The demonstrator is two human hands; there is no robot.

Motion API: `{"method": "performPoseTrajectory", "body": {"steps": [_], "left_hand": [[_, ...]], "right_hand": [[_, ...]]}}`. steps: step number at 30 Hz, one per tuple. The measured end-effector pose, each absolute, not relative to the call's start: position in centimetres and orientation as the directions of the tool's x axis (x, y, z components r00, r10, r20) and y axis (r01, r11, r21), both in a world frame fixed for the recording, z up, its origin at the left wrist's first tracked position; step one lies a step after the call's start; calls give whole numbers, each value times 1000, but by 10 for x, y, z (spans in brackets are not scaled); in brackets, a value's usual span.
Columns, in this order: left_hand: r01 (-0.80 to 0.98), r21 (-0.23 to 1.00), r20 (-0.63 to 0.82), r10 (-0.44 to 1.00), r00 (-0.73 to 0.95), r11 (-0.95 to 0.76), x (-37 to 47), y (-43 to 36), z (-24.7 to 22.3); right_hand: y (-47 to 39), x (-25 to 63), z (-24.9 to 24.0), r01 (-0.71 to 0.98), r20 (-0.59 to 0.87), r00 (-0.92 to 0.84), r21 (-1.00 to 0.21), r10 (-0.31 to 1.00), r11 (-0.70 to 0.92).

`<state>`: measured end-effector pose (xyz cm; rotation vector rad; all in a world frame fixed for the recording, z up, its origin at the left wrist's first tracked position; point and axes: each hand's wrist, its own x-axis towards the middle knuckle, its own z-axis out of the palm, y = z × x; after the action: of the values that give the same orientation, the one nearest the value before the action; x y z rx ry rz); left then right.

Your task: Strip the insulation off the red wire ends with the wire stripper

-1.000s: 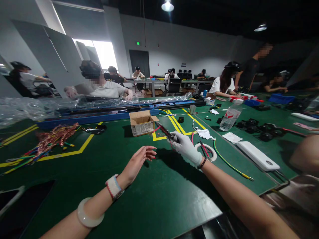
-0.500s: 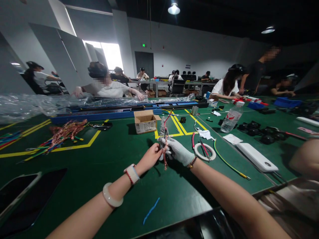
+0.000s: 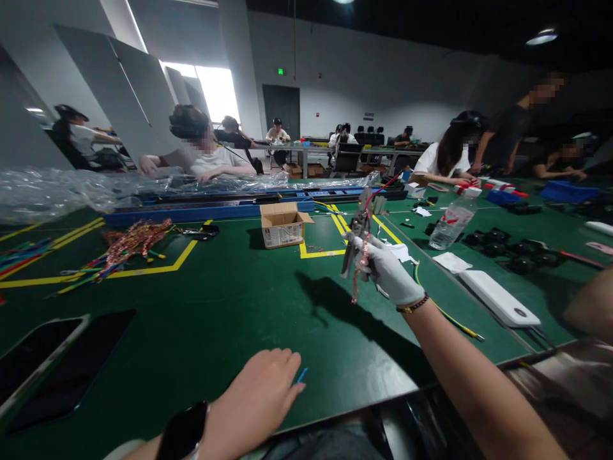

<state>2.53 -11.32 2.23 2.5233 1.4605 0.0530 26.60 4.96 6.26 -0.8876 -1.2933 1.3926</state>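
Observation:
My left hand (image 3: 261, 386), bare, is low over the green table (image 3: 191, 345), back upward. Its thumb is apart from the fingers. A thin blue strip (image 3: 302, 375) shows between thumb and fingertips, mostly covered by the hand; no firm grip on it shows. My right hand (image 3: 393, 275), in a white glove, is closed and raised above the table. It grips a grey wire stripper (image 3: 360, 220) together with a red wire (image 3: 387, 186), whose bared copper strands (image 3: 355, 289) hang below the fingers.
Bundled wires with copper ends (image 3: 136, 243) lie at left, near two phones (image 3: 71, 370). An open cardboard box (image 3: 282, 233) stands mid-table. Rightward are a green-yellow wire (image 3: 450, 318), a white power bank (image 3: 500, 299) and a water bottle (image 3: 453, 220). A co-worker (image 3: 211, 150) sits opposite.
My left hand has left the wire and come down toward me to the blue strip. The right hand has moved up and right with the stripper and wire. The view has shifted slightly.

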Motion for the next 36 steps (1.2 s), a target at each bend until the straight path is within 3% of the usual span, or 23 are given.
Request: {"method": "performPoseTrajectory", "body": {"steps": [3,6,9,12,17,21,27,31,36], "left_hand": [[823,122,-39,826,563,-555,31,-119,7],[807,130,-21,812,584,-577,44,-106,10],[783,261,-40,804,593,-564,67,-74,23],[649,596,45,827,561,-473,99,-21,35],[528,739,103,845,525,-419,160,80,51],[413,851,47,830,555,-325,187,120,54],[238,932,108,838,535,-272,148,87,44],[157,949,175,872,456,-272,98,47,37],[44,992,91,913,398,-118,49,15,25]], "right_hand": [[38,285,75,-184,144,-183,-977,972,110],[26,301,81,-167,152,-157,-978,976,125],[19,316,82,-131,161,-138,-981,977,143],[18,328,81,-107,157,-106,-984,982,145],[15,338,88,-53,144,-59,-989,988,141],[18,338,88,-67,151,-51,-987,987,148],[26,312,72,-98,77,-134,-993,988,64],[28,272,56,-114,17,-326,-993,945,-21],[31,215,39,-107,-32,-511,-989,859,-101]]}}
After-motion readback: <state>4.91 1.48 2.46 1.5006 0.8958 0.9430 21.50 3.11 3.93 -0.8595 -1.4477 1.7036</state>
